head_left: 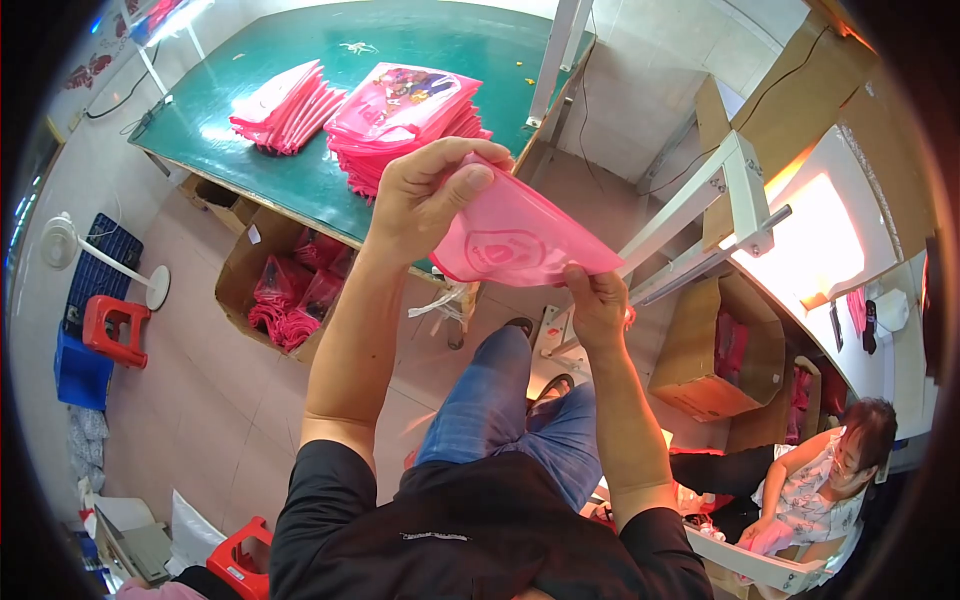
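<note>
A pink translucent plastic bag [520,235] with a printed emblem is stretched between my two hands, in front of my chest. My left hand [430,195] pinches its upper left corner between thumb and fingers. At the lower right corner, my right hand [598,305] grips the bag with the thumb on top. Just beyond, on a green table [300,40], lies a tall stack of pink bags [405,115] with a colourful print on top. Left of it leans a smaller fanned pile of pink bags [288,108].
Beneath the table stands a cardboard box [235,290] of pink bags. Red stools [115,330] and a white fan [155,285] are at the left. A white metal frame [690,205] rises at the right, near another cardboard box [690,375]. A seated person [815,490] handles something pink at lower right.
</note>
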